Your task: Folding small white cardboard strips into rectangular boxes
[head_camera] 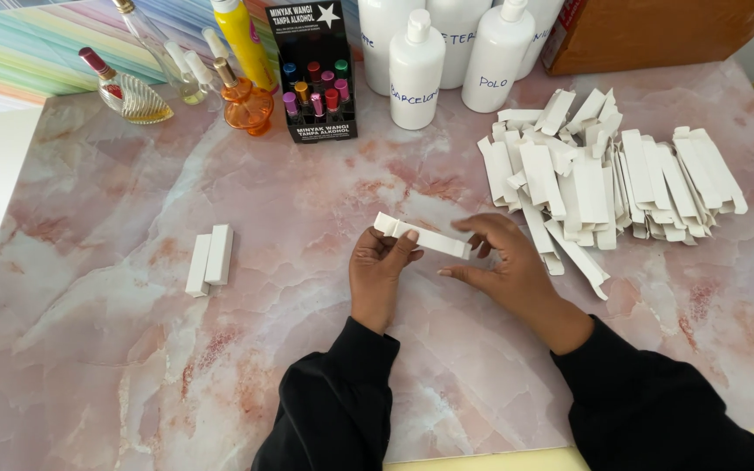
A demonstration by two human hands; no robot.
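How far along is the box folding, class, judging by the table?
Done: two folded white boxes lie side by side on the left. In hand: the left hand and right hand hold one small white box between them. Left: a big pile of flat boxes on the right.

Back edge, left: you see glass perfume bottles (146, 74), one orange bottle (246, 103).
Back edge, middle: black display box (311, 74) with coloured vials.
Beside it: white plastic bottles (447, 52).
Far right corner: brown carton (656, 30).
Surface: pink marble tabletop (115, 349).
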